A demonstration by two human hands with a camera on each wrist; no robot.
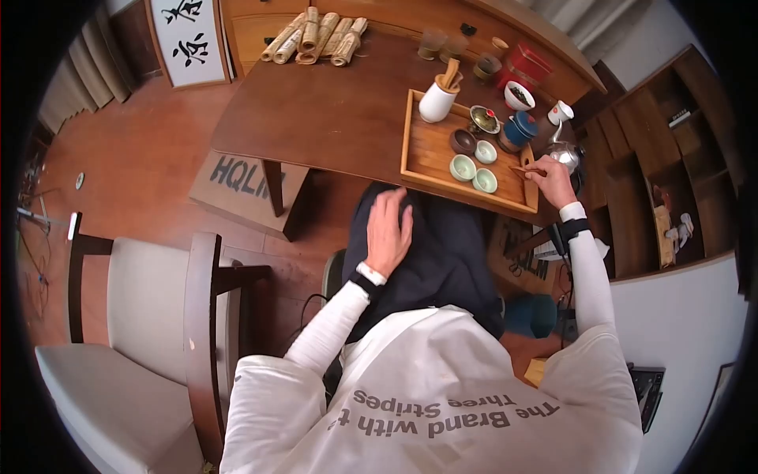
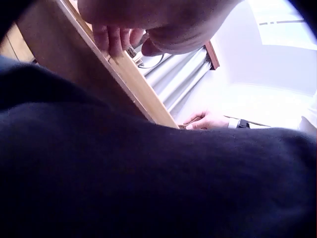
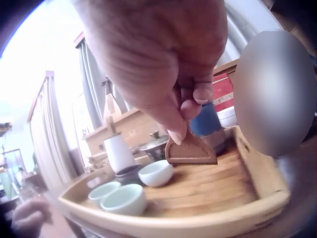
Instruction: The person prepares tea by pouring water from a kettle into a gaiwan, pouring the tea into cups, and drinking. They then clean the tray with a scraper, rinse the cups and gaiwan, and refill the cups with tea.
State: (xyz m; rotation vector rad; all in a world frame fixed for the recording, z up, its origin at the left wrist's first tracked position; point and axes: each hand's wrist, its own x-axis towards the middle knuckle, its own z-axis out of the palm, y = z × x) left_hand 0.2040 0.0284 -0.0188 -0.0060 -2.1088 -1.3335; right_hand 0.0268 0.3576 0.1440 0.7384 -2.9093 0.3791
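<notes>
My right hand (image 1: 550, 180) pinches a small wooden fan-shaped piece (image 3: 192, 150) with a wide flat end, held over the right end of a wooden tray (image 1: 406, 136). On the tray, three pale green cups (image 1: 463, 167) stand beside a dark brown cup (image 1: 463, 142). Behind them are a lidded tea bowl (image 1: 484, 121) and a blue canister (image 1: 519, 126). At the tray's far left corner, a white vase (image 1: 436, 104) holds wooden tools (image 1: 451, 73). My left hand (image 1: 387, 233) is above my lap near the table's front edge, its fingers loosely extended and holding nothing.
Rolled scrolls (image 1: 316, 35) lie at the table's back left. Behind the tray stand glass cups (image 1: 430, 45), a white bowl (image 1: 519, 96) of dark contents and a red box (image 1: 525, 67). A metal kettle (image 1: 564, 153) is close right of my right hand. A chair (image 1: 150, 272) stands left.
</notes>
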